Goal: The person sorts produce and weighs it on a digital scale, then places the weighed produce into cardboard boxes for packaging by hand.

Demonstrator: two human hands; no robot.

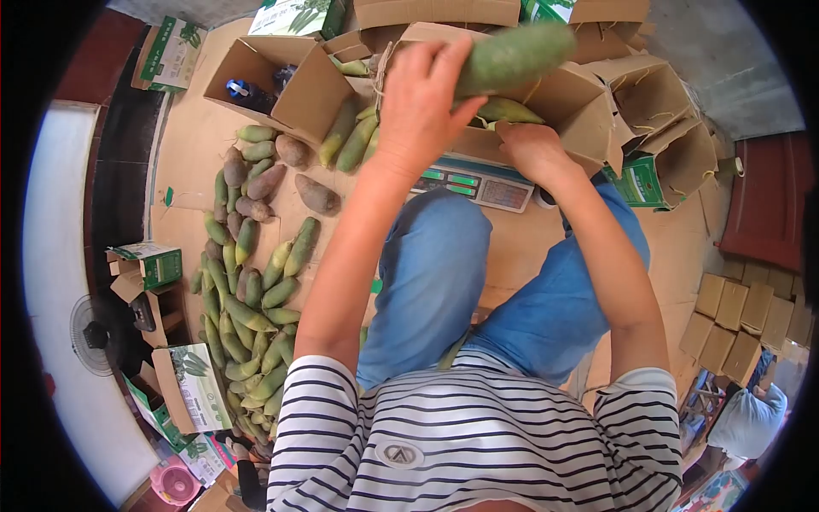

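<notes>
A large green radish [520, 58], blurred by motion, is raised above an open cardboard box [576, 102]. My left hand [426, 102] is closed around its near end, thumb below and fingers above. Inside the box lie more green radishes [509, 111], partly hidden by the hands. My right hand [537, 152] rests over the box's near rim with its fingers curled on it; the fingertips are partly hidden. Just in front of the box, between it and my knees, sits a scale [503, 194] with green displays.
A pile of green radishes [247, 316] covers the floor to the left, with soil-brown ones [317, 194] near its top. Another open carton [281, 98] holds a blue-capped bottle [239, 88]. Open cartons [640, 94] stand right. A fan [92, 335] is far left; stacked small boxes [734, 311] far right.
</notes>
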